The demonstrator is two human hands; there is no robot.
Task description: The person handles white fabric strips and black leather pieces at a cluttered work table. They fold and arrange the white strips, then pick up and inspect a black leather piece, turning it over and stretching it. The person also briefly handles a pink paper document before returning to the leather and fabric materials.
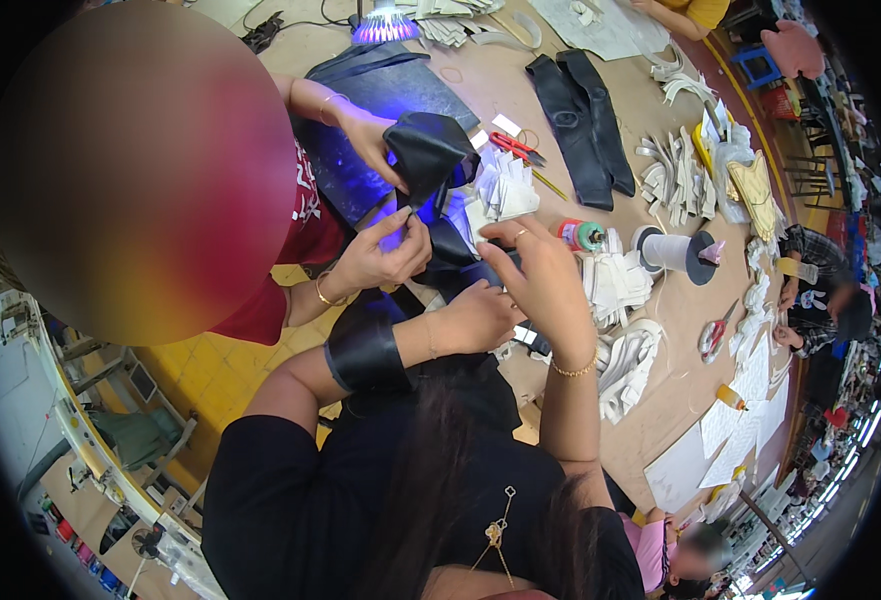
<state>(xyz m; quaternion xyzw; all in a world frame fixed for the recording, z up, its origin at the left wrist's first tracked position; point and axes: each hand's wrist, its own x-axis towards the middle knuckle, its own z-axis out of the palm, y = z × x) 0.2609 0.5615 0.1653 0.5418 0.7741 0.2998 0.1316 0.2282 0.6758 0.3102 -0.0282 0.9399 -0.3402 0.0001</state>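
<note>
My left hand (475,318) reaches across in front of me, palm down, its fingertips partly covered by my right hand. What its fingers hold, if anything, does not show. A wide black leather-like band (365,356) lies over my left forearm. My right hand (545,285) is raised just beside it, fingers apart and bent, with nothing visible in them. Beyond both hands, a co-worker's hands (392,250) handle a folded black leather-like piece (428,158). More black material (448,245) hangs between that person's hands and mine.
Around my right hand lie white strip bundles (615,285), a green-capped bottle (582,235) and a thread spool (672,250). Red-handled snips (517,148), black pieces (580,125) and scissors (715,340) lie farther out. A lamp (384,25) shines purple on a dark board (430,90).
</note>
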